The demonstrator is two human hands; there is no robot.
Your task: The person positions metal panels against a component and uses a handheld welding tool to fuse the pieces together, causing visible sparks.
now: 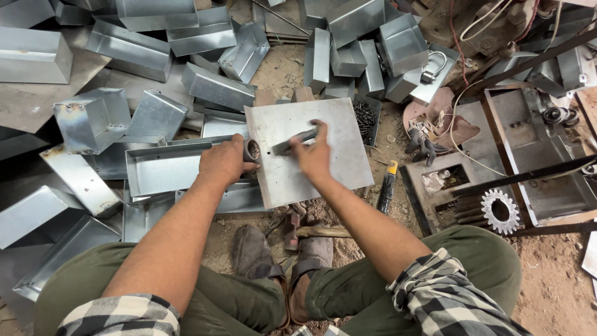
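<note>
A flat square sheet of grey metal (329,158) lies on the ground in front of my knees. My left hand (225,160) is closed around a short dark metal tube (252,150) at the sheet's left edge. My right hand (314,155) rests on the sheet and grips a slim grey metal bar (292,143) that lies slanted across it. A small hole shows in the sheet beside the tube.
Several folded sheet-metal trays (163,167) and boxes (93,118) are piled left and behind. A wooden-handled hammer (320,231) lies by my sandalled feet. A yellow-capped tool (387,185), a toothed gear (499,210), dark gloves (421,144) and cables sit to the right.
</note>
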